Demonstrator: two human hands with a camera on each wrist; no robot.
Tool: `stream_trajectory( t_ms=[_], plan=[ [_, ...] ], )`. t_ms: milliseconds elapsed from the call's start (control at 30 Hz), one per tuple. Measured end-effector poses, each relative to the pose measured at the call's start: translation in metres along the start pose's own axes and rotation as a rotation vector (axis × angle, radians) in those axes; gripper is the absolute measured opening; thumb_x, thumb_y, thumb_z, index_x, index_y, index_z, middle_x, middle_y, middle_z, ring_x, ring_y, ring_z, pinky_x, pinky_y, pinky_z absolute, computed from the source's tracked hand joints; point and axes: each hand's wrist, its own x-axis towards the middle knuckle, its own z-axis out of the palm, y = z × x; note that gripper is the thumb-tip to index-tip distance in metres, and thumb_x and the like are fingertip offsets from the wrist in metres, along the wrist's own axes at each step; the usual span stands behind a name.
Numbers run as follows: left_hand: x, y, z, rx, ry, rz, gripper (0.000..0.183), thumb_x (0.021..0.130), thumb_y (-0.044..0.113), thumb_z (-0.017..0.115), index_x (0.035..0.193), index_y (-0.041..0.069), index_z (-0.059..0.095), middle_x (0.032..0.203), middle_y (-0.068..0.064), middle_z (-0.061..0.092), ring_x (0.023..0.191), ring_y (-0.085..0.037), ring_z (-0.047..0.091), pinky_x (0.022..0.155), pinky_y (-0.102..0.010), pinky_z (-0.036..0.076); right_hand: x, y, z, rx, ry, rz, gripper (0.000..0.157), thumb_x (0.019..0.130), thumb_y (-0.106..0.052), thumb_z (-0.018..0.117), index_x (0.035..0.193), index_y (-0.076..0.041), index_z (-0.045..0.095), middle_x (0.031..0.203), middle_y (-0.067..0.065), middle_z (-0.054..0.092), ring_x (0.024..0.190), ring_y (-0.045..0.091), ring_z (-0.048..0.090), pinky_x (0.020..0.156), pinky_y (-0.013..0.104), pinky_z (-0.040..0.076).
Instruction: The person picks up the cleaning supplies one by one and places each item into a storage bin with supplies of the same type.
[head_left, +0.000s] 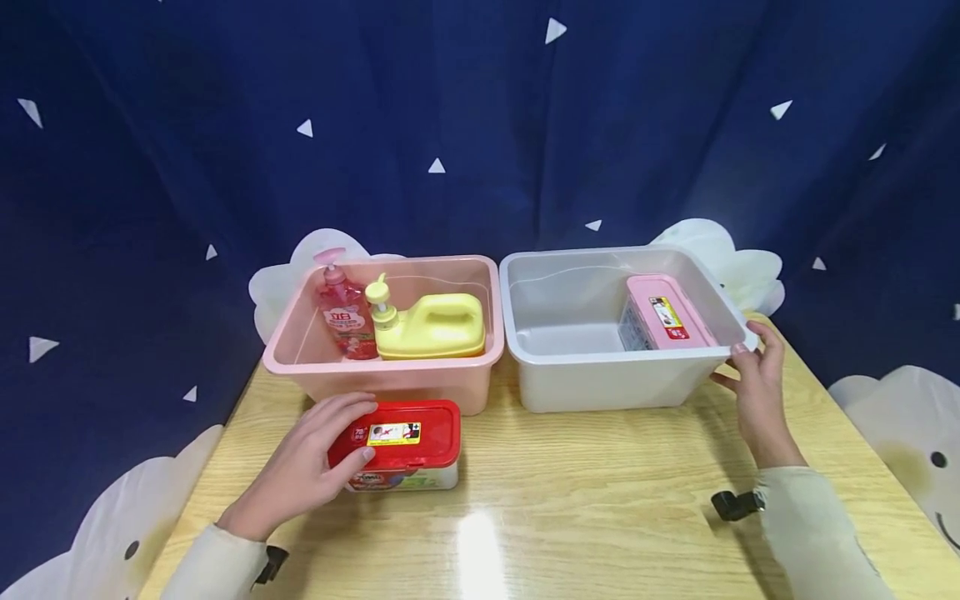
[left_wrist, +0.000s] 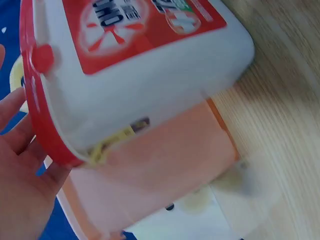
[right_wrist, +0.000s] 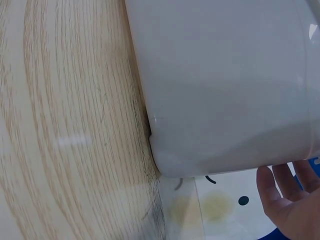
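We are resting our loosely spread left hand (head_left: 318,450) on the red-lidded box (head_left: 431,429) beneath it, seemingly readying a hold, our right hand (head_left: 761,396) gripping the grey bin (head_left: 600,387), any lift needing firmer pinching.

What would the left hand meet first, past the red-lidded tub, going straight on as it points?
Likely the pink bin, at its front wall, just ahead of the fingers; exact gap unclear.

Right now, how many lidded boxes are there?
2: the red-lidded box at the left hand, in front of the pink bin, and the pink-lidded box inside the grey bin. The bins could hide others.
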Motion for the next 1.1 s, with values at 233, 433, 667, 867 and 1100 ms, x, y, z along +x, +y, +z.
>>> stream_trajectory(
  t_ms=[233,433,667,867,1100],
  plan=[
    [-0.001,-0.018,0.008,-0.073,-0.041,-0.067,0.067,0.068,0.032,0.078,0.128,0.021,0.05,0.134,0.002,0.047,0.123,-0.012,0.038,0.096,-0.047,0.039,-0.007,0.001,-0.011,-0.016,-0.01,-0.008,0.041,0.096,-0.017,0.04,0.134,-0.023,0.026,0.122,-0.003,0.041,0.087,0.006,0.054,0.063,0.019,0.053],
    [-0.004,-0.029,0.017,-0.172,-0.089,-0.145,0.081,0.062,0.038,0.081,0.133,0.025,0.044,0.137,0.005,0.041,0.12,-0.01,0.037,0.087,-0.041,0.048,-0.007,0.001,-0.015,-0.031,-0.016,-0.018,0.043,0.096,-0.018,0.041,0.135,-0.023,0.024,0.123,-0.002,0.04,0.088,0.005,0.054,0.064,0.018,0.053],
    [-0.004,-0.032,0.008,-0.129,-0.087,-0.107,0.09,0.057,0.047,0.082,0.134,0.024,0.043,0.137,0.007,0.042,0.124,-0.011,0.035,0.093,-0.042,0.043,0.001,0.004,-0.003,-0.056,-0.037,-0.038,0.043,0.097,-0.021,0.04,0.136,-0.024,0.024,0.126,-0.002,0.039,0.091,0.006,0.053,0.066,0.018,0.052],
    [0.0,-0.031,0.015,-0.097,-0.106,-0.072,0.093,0.053,0.048,0.084,0.134,0.022,0.044,0.133,0.007,0.045,0.121,-0.011,0.037,0.091,-0.043,0.042,0.001,0.004,-0.003,-0.06,-0.026,-0.028,0.043,0.097,-0.021,0.039,0.137,-0.024,0.023,0.127,-0.003,0.038,0.092,0.006,0.053,0.067,0.018,0.052],
    [0.004,-0.033,0.016,-0.053,-0.114,-0.053,0.093,0.052,0.05,0.083,0.132,0.022,0.046,0.124,0.009,0.049,0.112,-0.007,0.039,0.085,-0.039,0.042,0.002,0.004,0.001,-0.048,0.019,-0.007,0.042,0.096,-0.019,0.04,0.135,-0.024,0.025,0.121,-0.004,0.042,0.087,0.006,0.054,0.063,0.018,0.052]
  ],
)
